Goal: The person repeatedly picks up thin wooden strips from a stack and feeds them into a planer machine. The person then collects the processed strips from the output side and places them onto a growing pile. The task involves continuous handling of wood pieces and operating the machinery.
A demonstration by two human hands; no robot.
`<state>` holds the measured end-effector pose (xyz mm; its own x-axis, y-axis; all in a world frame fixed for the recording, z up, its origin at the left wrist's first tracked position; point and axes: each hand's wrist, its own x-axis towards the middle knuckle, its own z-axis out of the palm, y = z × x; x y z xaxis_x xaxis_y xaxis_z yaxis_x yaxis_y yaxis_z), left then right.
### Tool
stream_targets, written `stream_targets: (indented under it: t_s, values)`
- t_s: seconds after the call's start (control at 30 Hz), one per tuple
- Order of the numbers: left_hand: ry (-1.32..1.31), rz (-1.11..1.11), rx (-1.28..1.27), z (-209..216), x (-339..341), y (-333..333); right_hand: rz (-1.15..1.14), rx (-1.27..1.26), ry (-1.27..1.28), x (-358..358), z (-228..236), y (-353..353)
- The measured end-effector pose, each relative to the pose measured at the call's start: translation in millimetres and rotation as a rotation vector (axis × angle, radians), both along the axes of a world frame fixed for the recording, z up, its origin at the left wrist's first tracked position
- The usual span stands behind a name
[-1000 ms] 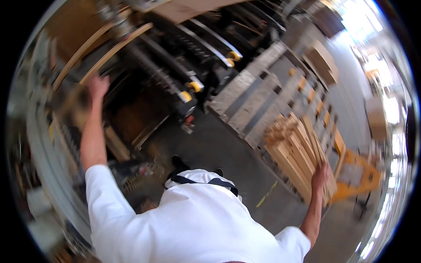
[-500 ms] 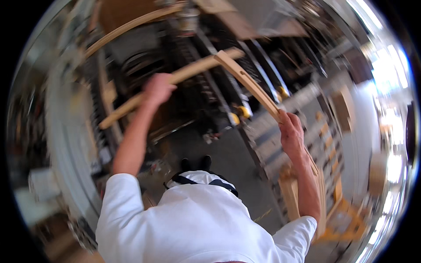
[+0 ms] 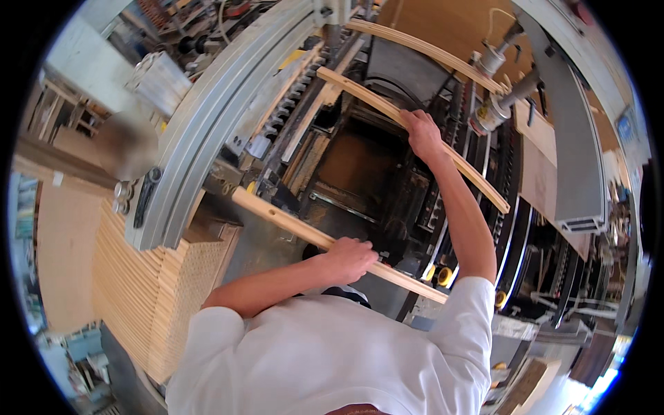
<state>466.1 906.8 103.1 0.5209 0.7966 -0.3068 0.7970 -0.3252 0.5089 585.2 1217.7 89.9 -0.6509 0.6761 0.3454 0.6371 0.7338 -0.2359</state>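
Left hand (image 3: pixel 349 261) wrapped round a slat (image 3: pixel 283 220), by the near edge of the machine (image 3: pixel 415 200), right hand (image 3: pixel 422 135) clasping a second slat (image 3: pixel 363 95)

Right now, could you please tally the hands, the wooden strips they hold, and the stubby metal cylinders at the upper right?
Left hand and right hand: 2
Left-held strip and right-held strip: 2
Upper cylinder and lower cylinder: 2
Total: 6

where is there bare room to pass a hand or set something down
A hand could probably pass between the strip in the left hand and the strip in the right hand. Bare floor for setting down shows between the wood stack and the left forearm. Crowded: upper right, where metal cylinders stand close to a third strip.
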Motion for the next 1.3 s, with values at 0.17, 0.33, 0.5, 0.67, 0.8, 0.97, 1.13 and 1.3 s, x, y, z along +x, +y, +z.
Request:
stream_targets:
  t_s: [0.17,0.33,0.5,0.67,0.8,0.97,1.13,1.3]
  values:
    - [0.076,0.27,-0.136,7.7,-34.0,-42.9,-0.122,0.163,-0.059,-33.3,-28.3,67.1]
    - [0.086,0.545,-0.2,3.4,-76.0,-94.3,-0.268,0.156,-0.059,-22.4,-30.8,112.0]
    - [-0.004,0.695,-0.192,0.0,-109.5,-140.9,-0.259,0.182,-0.133,-36.9,-31.1,111.3]
    - [-0.003,0.901,-0.219,18.1,-122.5,-162.2,-0.281,0.177,-0.126,-50.2,-31.9,113.3]
    - [-0.089,1.081,-0.224,26.1,-136.1,-191.0,-0.252,0.222,-0.087,-51.9,-31.5,106.7]
    - [-0.182,1.362,-0.31,26.7,-151.4,-249.6,-0.293,0.19,-0.112,-51.0,-28.7,108.2]
    - [-0.322,1.586,-0.321,46.2,-161.6,-331.9,-0.32,0.119,-0.137,-57.2,-23.0,108.9]
    - [-0.484,1.8,-0.24,36.8,-194.8,-458.0,-0.195,0.172,0.222,-62.5,-11.4,86.4]
